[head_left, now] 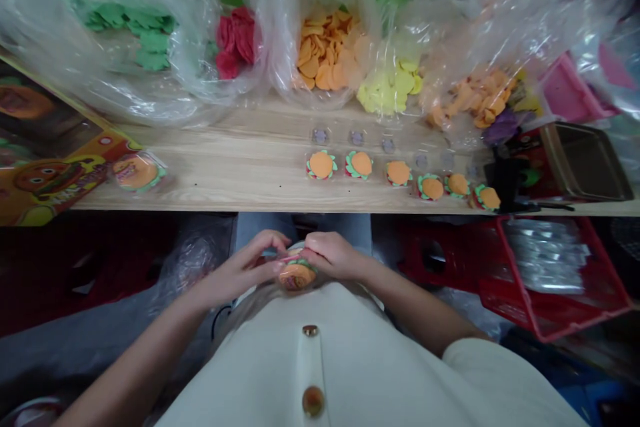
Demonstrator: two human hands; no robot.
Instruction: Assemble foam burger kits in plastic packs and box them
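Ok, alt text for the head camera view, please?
The left hand and right hand hold a small toy burger over the lap. A row of similar burgers sits on a wooden table, behind it plastic bags of green, red, orange and yellow cutouts.

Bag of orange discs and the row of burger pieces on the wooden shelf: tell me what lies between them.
In the head view, a line of small clear round capsules with grey centres sits on the wooden shelf between the bag of orange discs and the burger pieces.
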